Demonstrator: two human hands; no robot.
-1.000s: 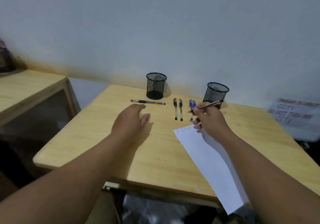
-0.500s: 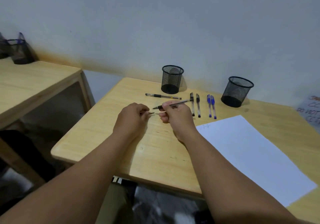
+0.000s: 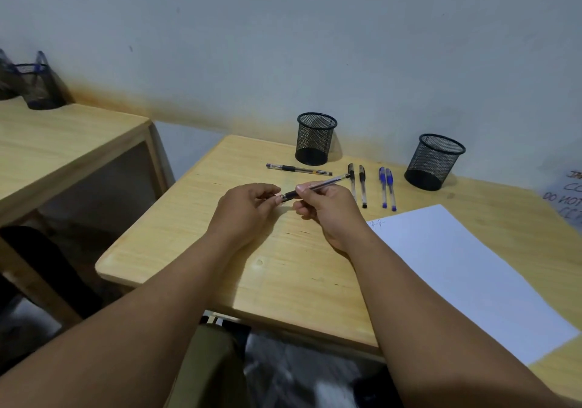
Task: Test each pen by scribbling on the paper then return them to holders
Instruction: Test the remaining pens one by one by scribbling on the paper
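Observation:
My right hand (image 3: 327, 209) grips a black pen (image 3: 318, 186) by its clear barrel, tip end pointing left. My left hand (image 3: 245, 206) has its fingers curled at that tip end, pinching what looks like the pen's cap; the cap is mostly hidden. Behind them one black pen (image 3: 299, 170) lies crosswise. Two black pens (image 3: 362, 187) and two blue pens (image 3: 386, 188) lie side by side. Two black mesh holders stand at the back, the left holder (image 3: 316, 138) and the right holder (image 3: 434, 162). White paper (image 3: 456, 269) with a small scribble at its corner lies at the right.
The wooden table (image 3: 283, 266) backs onto a pale wall. A second wooden table (image 3: 63, 143) stands at the left with another mesh holder (image 3: 37, 86) on it. A handwritten sign (image 3: 567, 193) shows at the right edge. A dark chair (image 3: 47, 269) sits lower left.
My right hand left the paper with the pen and came to the table's middle. My left hand lifted off the table and closed in on the pen's tip end.

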